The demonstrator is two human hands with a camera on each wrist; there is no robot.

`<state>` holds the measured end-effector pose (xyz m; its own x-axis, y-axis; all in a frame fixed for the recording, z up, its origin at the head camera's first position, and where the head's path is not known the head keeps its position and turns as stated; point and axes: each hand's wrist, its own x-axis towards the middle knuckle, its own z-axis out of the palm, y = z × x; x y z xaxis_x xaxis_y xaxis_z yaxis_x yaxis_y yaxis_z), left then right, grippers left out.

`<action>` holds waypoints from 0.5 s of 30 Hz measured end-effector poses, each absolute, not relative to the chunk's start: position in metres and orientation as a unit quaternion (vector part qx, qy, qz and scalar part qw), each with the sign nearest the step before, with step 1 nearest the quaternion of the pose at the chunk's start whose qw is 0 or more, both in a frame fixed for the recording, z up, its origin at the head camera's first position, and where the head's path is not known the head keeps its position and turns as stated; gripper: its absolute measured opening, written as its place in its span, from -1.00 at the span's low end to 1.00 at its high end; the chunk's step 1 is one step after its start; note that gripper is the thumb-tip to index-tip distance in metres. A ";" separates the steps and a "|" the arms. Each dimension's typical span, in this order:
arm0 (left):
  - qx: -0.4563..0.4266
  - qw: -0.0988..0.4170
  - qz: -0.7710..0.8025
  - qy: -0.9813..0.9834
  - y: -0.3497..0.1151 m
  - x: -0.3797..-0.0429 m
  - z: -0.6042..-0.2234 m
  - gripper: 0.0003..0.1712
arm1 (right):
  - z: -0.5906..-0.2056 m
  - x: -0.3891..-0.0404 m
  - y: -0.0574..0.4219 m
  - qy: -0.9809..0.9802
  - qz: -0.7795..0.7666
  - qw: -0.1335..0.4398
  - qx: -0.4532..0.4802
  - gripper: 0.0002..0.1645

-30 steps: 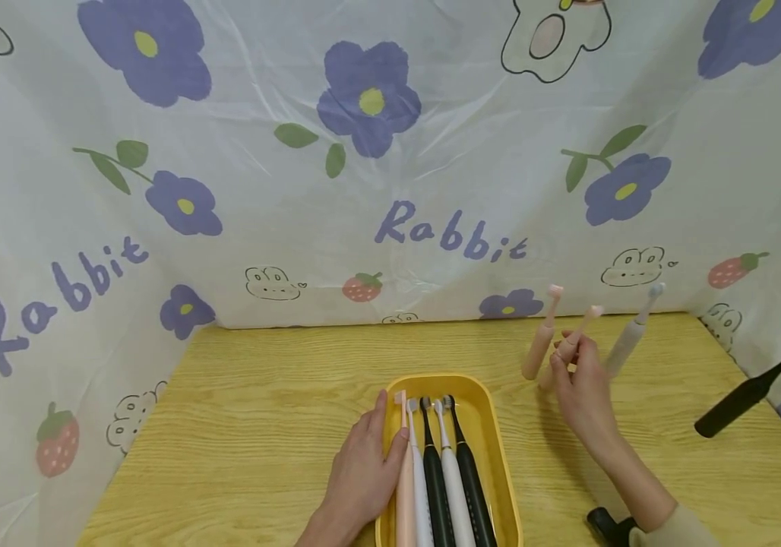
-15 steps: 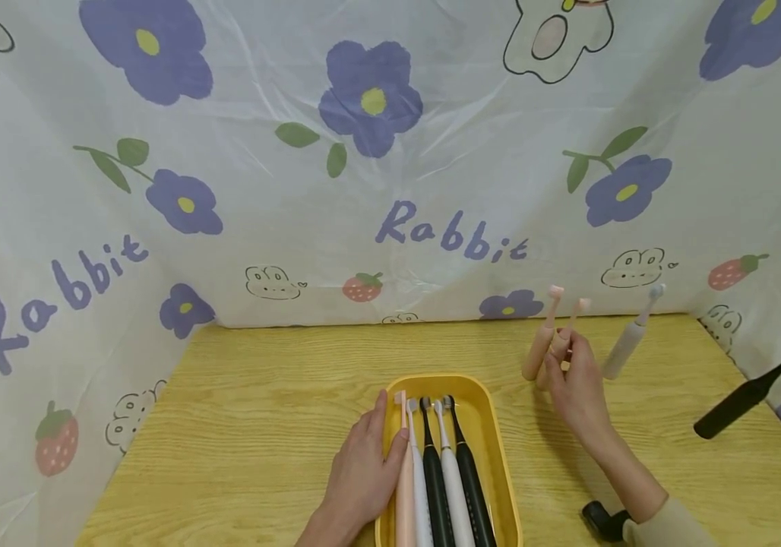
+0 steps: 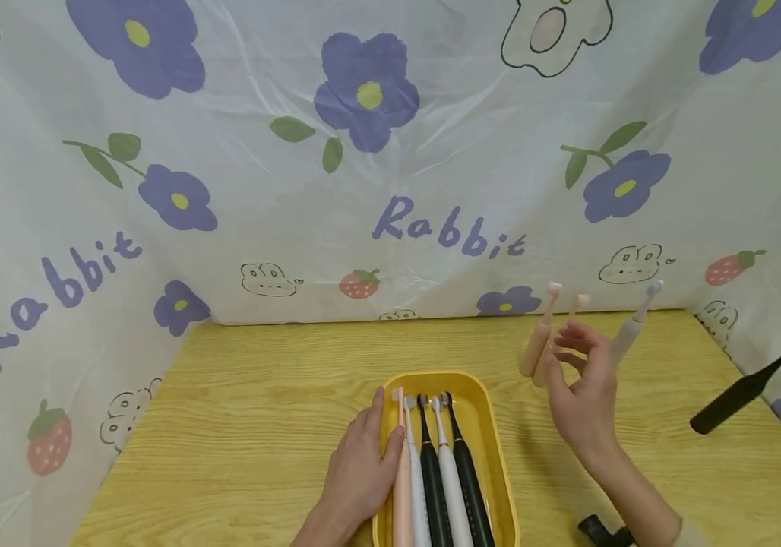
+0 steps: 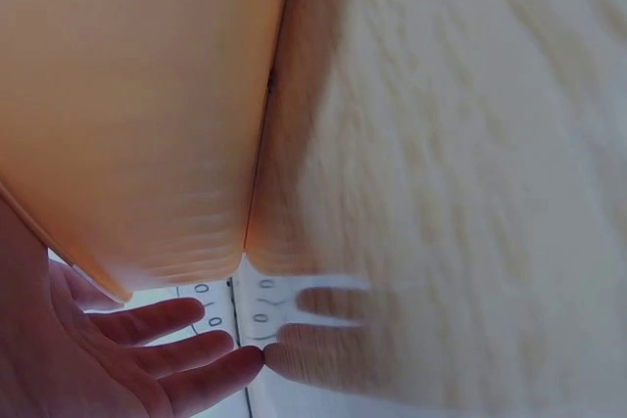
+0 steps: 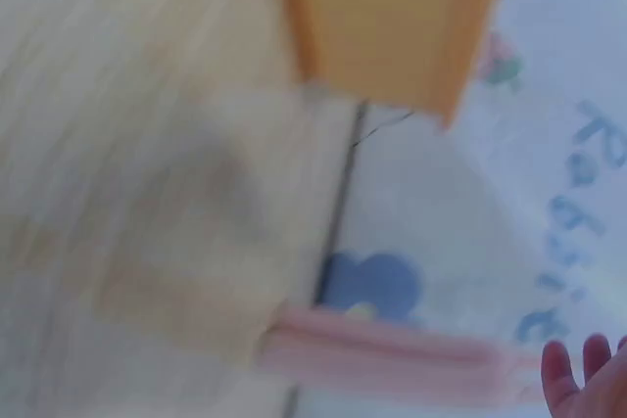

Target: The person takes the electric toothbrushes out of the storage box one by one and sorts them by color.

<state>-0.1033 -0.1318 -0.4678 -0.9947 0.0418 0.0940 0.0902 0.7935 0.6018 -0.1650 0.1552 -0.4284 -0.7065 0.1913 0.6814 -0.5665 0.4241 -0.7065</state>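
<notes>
My left hand [image 3: 362,465] rests along the left side of a yellow tray [image 3: 498,441], its thumb over the rim and its fingers straight outside the wall [image 4: 147,115]. Inside the tray lie a pink electric toothbrush [image 3: 402,497], two white ones and two black ones, side by side with heads pointing away. My right hand [image 3: 587,391] is held with thumb and fingers apart, holding nothing. Right behind it, a pink toothbrush [image 3: 578,302] stands upright, partly hidden by the fingers, next to another pink toothbrush [image 3: 536,342]. The right wrist view shows blurred pink toothbrushes [image 5: 392,354] near my fingers.
A grey toothbrush [image 3: 628,332] stands just right of the right hand, its lower part hidden. Farther right is a black toothbrush [image 3: 739,399]. A patterned sheet [image 3: 445,152] walls the back and sides of the wooden table [image 3: 260,425]. A black object [image 3: 599,529] shows beside the right forearm.
My right hand has carried the second pink toothbrush left to the first one and let it go, then drawn back slightly to the right. My left hand has stayed on the tray.
</notes>
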 end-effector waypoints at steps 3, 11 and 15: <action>-0.037 0.039 -0.318 -0.947 -0.132 -0.103 -0.468 -0.25 | -0.419 -0.156 0.143 -0.751 0.527 0.357 0.176 -0.45; -0.038 0.041 -0.322 -0.945 -0.133 -0.103 -0.469 -0.25 | -0.411 -0.139 0.112 -0.733 0.616 0.209 0.198 -0.50; -0.040 0.044 -0.322 -0.945 -0.133 -0.103 -0.469 -0.25 | -0.415 -0.134 0.102 -0.736 0.639 0.127 0.182 -0.53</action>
<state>-0.1030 -0.1327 -0.4687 -0.9929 0.0464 0.1092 0.1035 0.7890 0.6056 -0.1341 0.1015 -0.4153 -0.9017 -0.1051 0.4193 -0.4299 0.1161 -0.8954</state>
